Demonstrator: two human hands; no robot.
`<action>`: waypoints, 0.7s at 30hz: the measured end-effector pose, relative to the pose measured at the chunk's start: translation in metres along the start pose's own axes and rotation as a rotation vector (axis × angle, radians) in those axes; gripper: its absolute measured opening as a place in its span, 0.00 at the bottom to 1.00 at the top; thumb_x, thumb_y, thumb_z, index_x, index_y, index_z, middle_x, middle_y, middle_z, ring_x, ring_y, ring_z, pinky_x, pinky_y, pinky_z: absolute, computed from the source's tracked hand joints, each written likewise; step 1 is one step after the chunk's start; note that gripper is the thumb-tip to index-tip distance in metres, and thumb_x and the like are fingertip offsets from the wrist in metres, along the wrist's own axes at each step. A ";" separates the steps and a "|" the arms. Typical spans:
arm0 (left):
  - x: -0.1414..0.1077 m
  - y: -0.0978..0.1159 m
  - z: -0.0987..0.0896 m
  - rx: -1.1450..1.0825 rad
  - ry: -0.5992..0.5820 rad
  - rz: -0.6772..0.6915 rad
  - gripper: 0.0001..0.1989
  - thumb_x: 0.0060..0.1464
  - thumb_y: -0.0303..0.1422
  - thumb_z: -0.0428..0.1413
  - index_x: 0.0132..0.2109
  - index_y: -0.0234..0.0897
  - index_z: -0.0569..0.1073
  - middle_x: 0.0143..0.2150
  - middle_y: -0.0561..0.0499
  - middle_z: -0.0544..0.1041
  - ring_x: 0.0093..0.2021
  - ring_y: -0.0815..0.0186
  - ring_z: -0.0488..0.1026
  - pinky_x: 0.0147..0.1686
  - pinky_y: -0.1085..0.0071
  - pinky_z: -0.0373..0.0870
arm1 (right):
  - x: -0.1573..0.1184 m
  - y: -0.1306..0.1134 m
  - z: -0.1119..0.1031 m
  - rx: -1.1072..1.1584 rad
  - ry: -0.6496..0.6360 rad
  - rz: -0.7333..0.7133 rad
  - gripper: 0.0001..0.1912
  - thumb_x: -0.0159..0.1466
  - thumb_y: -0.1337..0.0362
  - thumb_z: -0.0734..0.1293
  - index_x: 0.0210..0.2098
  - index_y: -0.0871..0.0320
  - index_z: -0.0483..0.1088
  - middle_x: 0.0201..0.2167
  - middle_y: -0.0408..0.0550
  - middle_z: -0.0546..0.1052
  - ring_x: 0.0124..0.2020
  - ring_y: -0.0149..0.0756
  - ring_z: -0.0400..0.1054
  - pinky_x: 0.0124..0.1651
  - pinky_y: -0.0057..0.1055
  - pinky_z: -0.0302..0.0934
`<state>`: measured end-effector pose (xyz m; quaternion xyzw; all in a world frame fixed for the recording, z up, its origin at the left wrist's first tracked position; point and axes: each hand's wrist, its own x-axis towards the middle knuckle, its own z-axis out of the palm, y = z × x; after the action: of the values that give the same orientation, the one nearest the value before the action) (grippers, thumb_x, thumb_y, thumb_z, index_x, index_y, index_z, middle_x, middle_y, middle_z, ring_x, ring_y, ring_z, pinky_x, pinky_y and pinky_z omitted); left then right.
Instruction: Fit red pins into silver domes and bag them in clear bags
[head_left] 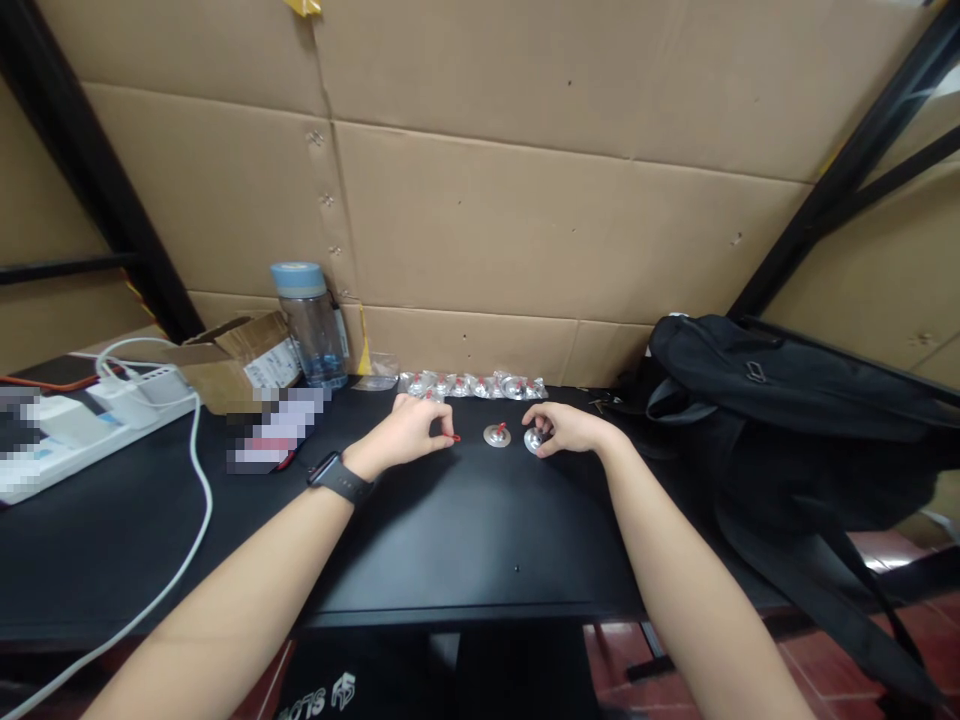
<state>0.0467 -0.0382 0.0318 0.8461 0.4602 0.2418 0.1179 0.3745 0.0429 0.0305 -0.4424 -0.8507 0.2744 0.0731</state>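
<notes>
My left hand (420, 430) is closed in a pinch on a small red loop (453, 437) that shows just past the fingertips. On the black table, between my two hands, lies a silver finger cymbal (495, 437) with a red loop standing up from its centre. My right hand (562, 430) has its thumb and fingers around the edge of another silver finger cymbal (532, 441), partly hidden by the fingers. Behind my hands, several more finger cymbals (480, 386) with red loops sit in clear plastic wrapping in a row along the cardboard wall.
A water bottle (309, 325) with a blue lid stands at the back left, beside an open cardboard box (232, 360). Further left is a white power strip (90, 430) with a white cable across the table (465, 540). A black backpack (810, 420) occupies the right side.
</notes>
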 end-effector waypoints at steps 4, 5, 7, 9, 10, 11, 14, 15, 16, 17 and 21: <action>0.001 0.001 0.002 -0.017 0.079 -0.033 0.08 0.54 0.38 0.62 0.40 0.42 0.79 0.39 0.53 0.83 0.42 0.61 0.77 0.50 0.65 0.57 | -0.004 -0.011 -0.001 -0.069 0.013 -0.028 0.29 0.45 0.68 0.77 0.48 0.58 0.75 0.42 0.48 0.74 0.36 0.35 0.70 0.41 0.30 0.64; 0.001 0.001 0.002 -0.008 0.095 -0.044 0.07 0.54 0.37 0.63 0.40 0.42 0.80 0.39 0.53 0.83 0.43 0.61 0.77 0.50 0.65 0.57 | -0.005 -0.015 -0.002 -0.089 0.016 -0.037 0.30 0.45 0.68 0.77 0.49 0.58 0.75 0.44 0.49 0.75 0.38 0.36 0.70 0.42 0.30 0.64; 0.002 0.002 0.003 0.011 0.124 -0.056 0.04 0.55 0.37 0.63 0.37 0.43 0.81 0.40 0.53 0.83 0.44 0.60 0.77 0.51 0.65 0.57 | -0.007 -0.021 -0.003 -0.122 0.010 -0.046 0.33 0.44 0.68 0.77 0.51 0.57 0.75 0.45 0.49 0.76 0.40 0.37 0.71 0.43 0.30 0.64; 0.002 0.003 0.002 0.017 0.151 -0.062 0.04 0.55 0.36 0.63 0.35 0.43 0.81 0.40 0.54 0.83 0.45 0.60 0.77 0.51 0.65 0.58 | -0.009 -0.025 -0.004 -0.122 -0.021 -0.033 0.34 0.44 0.69 0.77 0.51 0.57 0.74 0.45 0.47 0.77 0.39 0.37 0.72 0.43 0.29 0.64; 0.002 0.003 0.002 0.015 0.159 -0.063 0.04 0.54 0.36 0.64 0.34 0.43 0.81 0.40 0.54 0.83 0.44 0.61 0.77 0.51 0.65 0.58 | -0.009 -0.026 -0.004 -0.117 -0.033 -0.026 0.33 0.44 0.69 0.77 0.51 0.57 0.74 0.45 0.47 0.78 0.39 0.37 0.72 0.42 0.29 0.65; 0.001 0.004 0.002 0.009 0.165 -0.063 0.04 0.54 0.37 0.64 0.34 0.43 0.80 0.39 0.54 0.83 0.44 0.61 0.77 0.51 0.65 0.59 | -0.009 -0.026 -0.003 -0.117 -0.037 -0.020 0.32 0.44 0.69 0.76 0.50 0.57 0.75 0.44 0.47 0.78 0.38 0.37 0.73 0.42 0.28 0.65; 0.001 0.006 0.002 -0.022 0.174 -0.063 0.05 0.53 0.38 0.65 0.32 0.42 0.80 0.38 0.54 0.83 0.42 0.61 0.77 0.50 0.66 0.61 | -0.008 -0.025 -0.001 -0.167 -0.009 -0.019 0.30 0.44 0.72 0.74 0.49 0.57 0.76 0.44 0.47 0.80 0.39 0.38 0.74 0.43 0.28 0.65; 0.001 0.006 0.002 -0.037 0.179 -0.062 0.05 0.53 0.38 0.65 0.32 0.42 0.80 0.38 0.54 0.83 0.42 0.61 0.77 0.49 0.66 0.62 | -0.008 -0.024 -0.001 -0.195 0.004 -0.017 0.30 0.44 0.72 0.73 0.49 0.57 0.76 0.44 0.47 0.81 0.40 0.39 0.75 0.44 0.28 0.65; 0.001 0.006 0.002 -0.052 0.187 -0.061 0.06 0.52 0.37 0.65 0.32 0.42 0.80 0.38 0.54 0.83 0.42 0.62 0.77 0.48 0.67 0.63 | -0.007 -0.023 0.000 -0.223 0.013 -0.011 0.30 0.44 0.73 0.73 0.48 0.58 0.77 0.44 0.48 0.81 0.41 0.40 0.75 0.45 0.28 0.66; 0.002 0.007 0.003 -0.067 0.199 -0.061 0.06 0.52 0.37 0.65 0.31 0.42 0.79 0.38 0.54 0.83 0.42 0.62 0.77 0.47 0.67 0.64 | -0.007 -0.021 0.000 -0.248 0.021 -0.002 0.30 0.43 0.73 0.73 0.48 0.58 0.77 0.44 0.48 0.81 0.41 0.40 0.75 0.46 0.28 0.66; 0.003 0.006 0.006 -0.147 0.242 -0.055 0.07 0.51 0.36 0.65 0.29 0.40 0.78 0.37 0.54 0.82 0.40 0.63 0.77 0.47 0.68 0.67 | -0.007 -0.018 -0.002 -0.281 0.152 0.026 0.28 0.43 0.71 0.74 0.46 0.59 0.78 0.42 0.50 0.81 0.40 0.42 0.75 0.46 0.30 0.65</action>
<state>0.0557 -0.0392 0.0305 0.7869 0.4753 0.3715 0.1299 0.3670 0.0300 0.0423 -0.4786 -0.8669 0.1194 0.0712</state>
